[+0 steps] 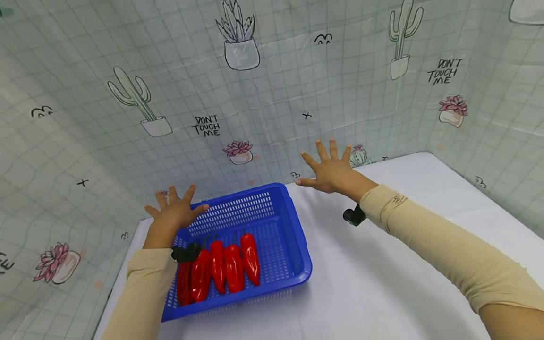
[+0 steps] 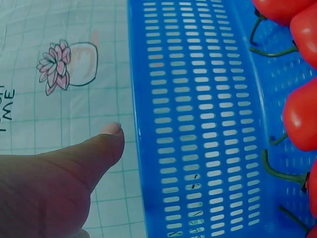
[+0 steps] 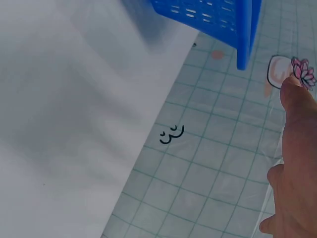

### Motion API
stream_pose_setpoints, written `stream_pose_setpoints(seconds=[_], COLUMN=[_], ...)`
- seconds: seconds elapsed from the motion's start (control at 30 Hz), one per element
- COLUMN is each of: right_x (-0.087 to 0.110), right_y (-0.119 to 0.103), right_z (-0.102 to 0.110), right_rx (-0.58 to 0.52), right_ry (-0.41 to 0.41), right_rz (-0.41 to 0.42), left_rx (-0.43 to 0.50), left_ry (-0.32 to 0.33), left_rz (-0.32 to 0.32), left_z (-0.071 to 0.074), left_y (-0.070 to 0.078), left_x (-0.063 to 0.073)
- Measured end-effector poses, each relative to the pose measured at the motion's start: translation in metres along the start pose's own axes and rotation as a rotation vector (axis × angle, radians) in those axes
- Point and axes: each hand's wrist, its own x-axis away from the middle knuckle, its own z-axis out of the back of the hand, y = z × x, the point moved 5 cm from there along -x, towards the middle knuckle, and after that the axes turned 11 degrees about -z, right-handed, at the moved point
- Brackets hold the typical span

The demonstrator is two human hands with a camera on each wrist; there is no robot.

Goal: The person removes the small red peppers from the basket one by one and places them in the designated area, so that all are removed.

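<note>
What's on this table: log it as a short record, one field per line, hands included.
container: blue rectangular perforated plastic basket
contents: five long glossy red peppers visible, stems toward the far side
left hand: fingers spread, near basket's far left corner, holding nothing
right hand: fingers spread, right of basket, holding nothing
surface: flat white tabletop
backdrop: pale gridded sheet printed with potted plants

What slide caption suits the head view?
Left hand and right hand spread, holding nothing; red peppers lie in a blue basket on the white table.
</note>
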Motion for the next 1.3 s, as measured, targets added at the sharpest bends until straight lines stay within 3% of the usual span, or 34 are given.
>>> stream_pose_setpoints(seconds=[0.27, 0.5, 0.67, 0.73, 0.87, 1.0, 1.1, 1.3], right_x=[0.002, 0.004, 0.005, 0.005, 0.005, 0.004, 0.004, 0.005], right_y=[-0.001, -0.002, 0.002, 0.005, 0.010, 0.013, 0.014, 0.013], right_z=[0.000, -0.006, -0.012, -0.013, -0.017, -0.021, -0.024, -0.027], right_rx=[0.003, 0.001, 0.005, 0.006, 0.001, 0.010, 0.009, -0.019], right_ry=[0.003, -0.007, -0.015, -0.019, -0.031, -0.040, -0.043, -0.056], right_rz=[0.004, 0.018, 0.022, 0.020, 0.016, 0.020, 0.025, 0.034], left_rx=[0.003, 0.141, 0.192, 0.227, 0.326, 0.372, 0.386, 0.418], left_ry=[0.004, -0.059, -0.180, -0.246, -0.371, -0.456, -0.475, -0.440], left_rz=[0.027, 0.160, 0.049, 0.035, 0.089, 0.090, 0.065, 0.018], left_z=[-0.001, -0.008, -0.010, -0.009, -0.011, -0.018, -0.021, -0.024], left_y=[-0.007, -0.040, -0.061, -0.070, -0.088, -0.102, -0.108, -0.113], left_x=[0.005, 0.023, 0.036, 0.042, 0.055, 0.066, 0.072, 0.073])
